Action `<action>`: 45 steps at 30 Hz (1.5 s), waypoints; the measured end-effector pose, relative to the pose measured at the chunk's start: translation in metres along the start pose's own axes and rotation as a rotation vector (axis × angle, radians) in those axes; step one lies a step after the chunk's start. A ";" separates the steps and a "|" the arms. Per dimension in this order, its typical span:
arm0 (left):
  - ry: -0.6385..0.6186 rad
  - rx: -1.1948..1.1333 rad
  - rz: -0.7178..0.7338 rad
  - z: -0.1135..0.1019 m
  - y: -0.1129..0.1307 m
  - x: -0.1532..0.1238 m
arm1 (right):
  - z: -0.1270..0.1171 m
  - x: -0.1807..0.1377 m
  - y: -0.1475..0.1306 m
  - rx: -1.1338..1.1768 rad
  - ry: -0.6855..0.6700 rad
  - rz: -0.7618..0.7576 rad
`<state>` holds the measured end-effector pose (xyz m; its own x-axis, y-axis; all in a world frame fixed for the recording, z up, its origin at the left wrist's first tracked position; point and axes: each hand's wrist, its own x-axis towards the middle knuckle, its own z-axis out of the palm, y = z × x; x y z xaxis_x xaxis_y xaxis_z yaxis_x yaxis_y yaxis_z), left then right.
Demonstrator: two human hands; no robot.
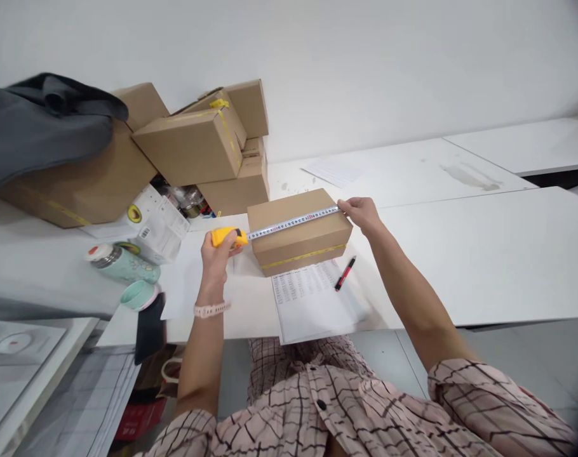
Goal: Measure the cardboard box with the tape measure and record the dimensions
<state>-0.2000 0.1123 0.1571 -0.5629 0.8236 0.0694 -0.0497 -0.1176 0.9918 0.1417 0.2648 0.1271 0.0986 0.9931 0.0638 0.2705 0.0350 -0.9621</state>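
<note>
Yellow tape measure (228,238) is what I watch through the head camera, held at the left end of a closed cardboard box (302,240) on the white desk (460,266). Its steel blade (293,222) runs out lengthwise across the top of the box. I see the left hand (216,254) gripping the yellow case, thumb on top, while the right hand (361,212) pinches the blade's far end between thumb and fingers at the box's right end.

Just in front of the box I have a printed sheet (312,308) reaching the desk's front edge, with a red-and-black pen (345,273) lying slantwise at its right side. Toward the desk's front left corner I make out a mint-green bottle (127,263) lying on its side, a mint-green cup (139,294) and a dark, flat object (150,327) beside the cup. Behind them, along the left edge, stand a white carton with avocado prints (158,222) and stacked cardboard boxes (188,146), with dark grey cloth (55,130) draped over the leftmost.
</note>
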 end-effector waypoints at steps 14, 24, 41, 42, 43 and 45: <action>-0.681 -0.431 -0.736 0.022 -0.058 -0.186 | 0.057 0.042 -0.067 -0.109 -0.263 -0.339; -0.730 -0.418 -0.620 0.084 -0.023 -0.174 | 0.101 0.062 -0.054 -0.536 -0.326 -0.291; -0.570 -0.301 -0.593 0.103 -0.013 -0.146 | 0.097 0.061 -0.064 -0.421 -0.349 -0.246; -0.559 -0.296 -0.564 0.098 -0.013 -0.146 | 0.091 0.062 -0.064 -0.281 -0.357 -0.245; -0.539 -0.289 -0.513 0.092 -0.014 -0.145 | 0.082 0.063 -0.063 -0.130 -0.350 -0.244; -0.466 -0.248 -0.359 0.071 -0.015 -0.143 | 0.055 0.058 -0.056 0.115 -0.270 -0.242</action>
<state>-0.0598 0.0358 0.1402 -0.0604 0.9839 -0.1684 -0.3893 0.1321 0.9116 0.0795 0.3263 0.1696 -0.2152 0.9478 0.2353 0.1443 0.2692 -0.9522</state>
